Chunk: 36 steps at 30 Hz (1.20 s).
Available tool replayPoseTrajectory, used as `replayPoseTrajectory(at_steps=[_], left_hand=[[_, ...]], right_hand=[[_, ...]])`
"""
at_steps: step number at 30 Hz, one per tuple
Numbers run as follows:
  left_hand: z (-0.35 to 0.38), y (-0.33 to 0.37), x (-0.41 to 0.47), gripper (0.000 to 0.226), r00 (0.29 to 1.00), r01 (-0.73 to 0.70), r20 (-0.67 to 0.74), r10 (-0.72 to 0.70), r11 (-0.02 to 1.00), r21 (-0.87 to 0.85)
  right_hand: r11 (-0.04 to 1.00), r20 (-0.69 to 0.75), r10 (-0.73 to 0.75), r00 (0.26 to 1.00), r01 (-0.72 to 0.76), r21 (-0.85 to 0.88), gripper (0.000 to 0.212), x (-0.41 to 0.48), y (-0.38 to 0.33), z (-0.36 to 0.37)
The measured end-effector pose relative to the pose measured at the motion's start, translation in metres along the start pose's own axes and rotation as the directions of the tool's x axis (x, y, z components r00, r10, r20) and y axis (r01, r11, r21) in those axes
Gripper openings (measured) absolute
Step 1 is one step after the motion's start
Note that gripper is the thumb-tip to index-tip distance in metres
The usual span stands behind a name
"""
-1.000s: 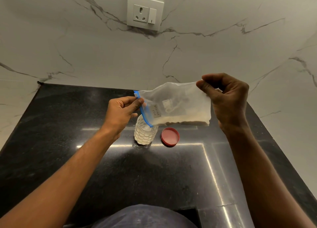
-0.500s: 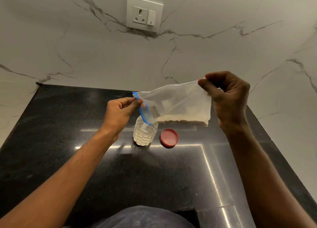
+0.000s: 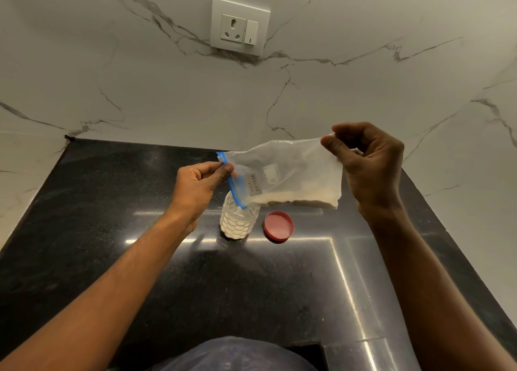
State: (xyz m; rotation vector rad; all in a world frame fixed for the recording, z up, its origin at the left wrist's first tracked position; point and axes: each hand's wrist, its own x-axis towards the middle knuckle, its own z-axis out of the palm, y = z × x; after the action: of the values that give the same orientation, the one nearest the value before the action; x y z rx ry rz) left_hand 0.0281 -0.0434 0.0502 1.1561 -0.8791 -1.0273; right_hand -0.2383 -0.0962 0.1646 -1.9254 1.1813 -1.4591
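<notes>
Bag (image 3: 288, 172) (stretched) pinched by left hand (image 3: 195, 191), right hand (image 3: 369, 169).

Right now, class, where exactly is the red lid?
In the head view, the red lid lies on the black counter near the middle, just right of the clear jar and below the raised zip bag.

Hands: two, left hand (image 3: 195, 187) and right hand (image 3: 369, 166)
Zip bags: one, clear zip bag (image 3: 282, 175) with blue seal
Jars: one, open jar (image 3: 237, 222)
Lids: one, red lid (image 3: 279, 226)
Wall sockets: one, wall socket (image 3: 240, 26)
Desks: one, black desk (image 3: 112, 231)
</notes>
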Motion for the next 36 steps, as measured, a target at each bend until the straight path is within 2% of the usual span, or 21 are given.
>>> replayPoseTrajectory(at_steps=[24,36], left_hand=[[0.0014,0.0006,0.0000,0.019,1.000,0.014,-0.004,-0.014,1.000,0.017],[0.0013,0.0003,0.0014,0.012,1.000,0.027,-0.009,-0.026,0.999,0.034]], right_hand=[[0.999,-0.026,-0.013,1.000,0.014,0.031,0.024,0.0002,-0.0016,-0.0081],[0.998,-0.028,-0.025,0.999,0.027,0.055,0.024,-0.0001,-0.0013,-0.0072]])
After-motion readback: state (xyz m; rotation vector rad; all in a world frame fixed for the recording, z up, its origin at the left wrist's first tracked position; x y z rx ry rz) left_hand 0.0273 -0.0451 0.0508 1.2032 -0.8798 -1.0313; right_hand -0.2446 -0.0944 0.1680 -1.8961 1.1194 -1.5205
